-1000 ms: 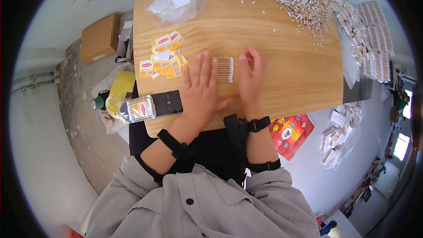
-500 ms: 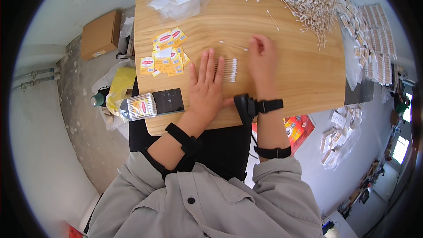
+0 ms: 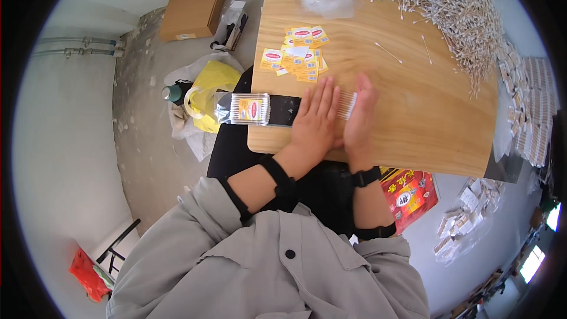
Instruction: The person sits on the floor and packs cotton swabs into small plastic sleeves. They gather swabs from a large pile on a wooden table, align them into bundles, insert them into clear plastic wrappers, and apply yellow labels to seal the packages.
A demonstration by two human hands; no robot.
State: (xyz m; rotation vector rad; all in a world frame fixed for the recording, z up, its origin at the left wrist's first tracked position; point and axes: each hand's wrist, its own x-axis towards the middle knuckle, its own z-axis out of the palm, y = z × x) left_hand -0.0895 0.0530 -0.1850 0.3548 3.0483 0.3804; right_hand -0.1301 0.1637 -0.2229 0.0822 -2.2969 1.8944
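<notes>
A short row of cotton swabs [image 3: 346, 106] lies side by side on the wooden table [image 3: 425, 124], between my two hands. My left hand [image 3: 315, 125] rests flat at the row's left end, fingers stretched out. On the other side, my right hand [image 3: 359, 119] stands on edge against the swabs, its fingers straight and slightly blurred; part of the row is hidden. Left of my left hand, a clear pack of cotton swabs [image 3: 250, 109] with a yellow label sits on a dark strip [image 3: 284, 110]. One loose cotton swab [image 3: 388, 52] lies beyond my hands.
Yellow printed cards [image 3: 304, 59] are scattered beyond the dark strip. Clear plastic bags [image 3: 331, 6] lie at the far edge, beside a large heap of swabs [image 3: 449, 12]. Many packs [image 3: 534, 112] are stacked at the right. A cardboard box [image 3: 192, 15] and yellow bag [image 3: 209, 91] are on the floor.
My right hand has come leftward and down, from near the loose swab to the right side of the row. My left hand stays flat. The whole view has shifted, moving the table rightward.
</notes>
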